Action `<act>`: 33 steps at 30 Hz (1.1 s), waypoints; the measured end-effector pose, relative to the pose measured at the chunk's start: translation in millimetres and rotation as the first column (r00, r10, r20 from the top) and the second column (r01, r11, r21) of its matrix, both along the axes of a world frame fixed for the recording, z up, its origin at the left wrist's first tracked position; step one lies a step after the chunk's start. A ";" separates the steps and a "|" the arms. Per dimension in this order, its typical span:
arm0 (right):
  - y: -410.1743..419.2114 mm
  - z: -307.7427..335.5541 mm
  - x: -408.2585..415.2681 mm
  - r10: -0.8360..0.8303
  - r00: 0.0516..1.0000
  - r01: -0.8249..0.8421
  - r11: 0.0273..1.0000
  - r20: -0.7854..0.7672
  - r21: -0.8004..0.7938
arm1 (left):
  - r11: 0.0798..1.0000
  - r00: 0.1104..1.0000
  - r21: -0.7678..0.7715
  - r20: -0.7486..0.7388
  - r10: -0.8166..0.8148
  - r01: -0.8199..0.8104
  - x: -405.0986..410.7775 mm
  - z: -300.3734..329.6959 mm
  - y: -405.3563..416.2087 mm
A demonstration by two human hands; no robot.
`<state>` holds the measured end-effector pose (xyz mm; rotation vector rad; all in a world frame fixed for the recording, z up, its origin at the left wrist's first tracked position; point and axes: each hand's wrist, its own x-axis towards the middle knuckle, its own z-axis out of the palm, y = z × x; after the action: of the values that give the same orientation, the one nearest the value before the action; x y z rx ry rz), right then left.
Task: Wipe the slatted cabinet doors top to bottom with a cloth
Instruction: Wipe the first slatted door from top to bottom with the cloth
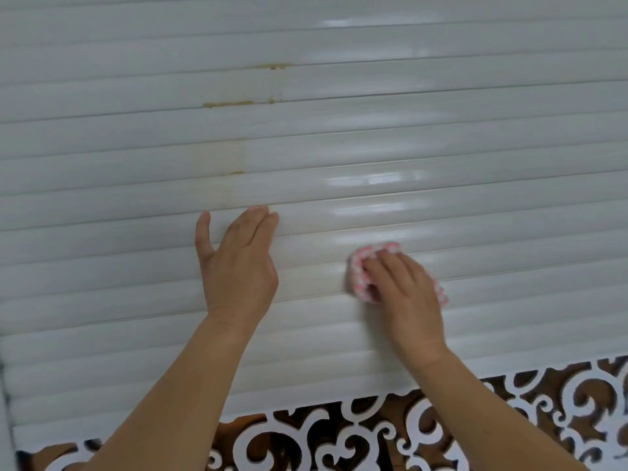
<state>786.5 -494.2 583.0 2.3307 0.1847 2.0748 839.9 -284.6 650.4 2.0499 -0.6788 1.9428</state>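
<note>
The white slatted cabinet door fills most of the view, its slats running side to side. My left hand lies flat against the slats, fingers straight and together, thumb spread out to the left. To its right, my right hand presses a bunched pink-and-white cloth onto a slat. The fingers lie over the cloth and hide most of it; it shows at the fingertips and beside the hand's right edge. Brownish stain marks sit on slats above my left hand.
Below the slats runs a white cut-out scroll-pattern panel with brown showing through its holes. Glossy light reflections lie on the slats above the cloth. A darker edge shows at the far left.
</note>
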 end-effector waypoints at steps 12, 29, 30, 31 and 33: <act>29.2 120.9 11.0 0.224 0.928 -0.296 0.927 0.296 0.229 | 0.999 0.999 -0.011 -0.020 0.039 -0.039 -8.4 21.5 -5.7; 116.3 198.9 53.3 0.067 0.997 -0.068 0.997 0.045 0.030 | 0.995 0.999 0.093 -0.016 0.033 -0.032 -2.3 23.9 11.1; 124.3 200.3 54.3 0.074 0.997 -0.073 0.997 0.027 -0.021 | 0.995 1.000 0.093 -0.008 0.029 -0.028 -2.2 24.1 11.5; 129.9 202.2 55.7 0.074 0.997 -0.074 0.995 0.002 -0.066 | 0.995 1.000 0.093 0.003 0.026 -0.026 -2.0 24.0 11.8; 132.3 205.3 57.4 0.045 0.998 -0.051 0.989 -0.045 -0.138 | 0.996 0.999 0.088 0.018 0.029 -0.031 -1.4 23.9 11.9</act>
<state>843.9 -361.9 788.2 2.3109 0.3774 1.9650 838.5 -272.7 674.3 2.1090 -0.7545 1.9827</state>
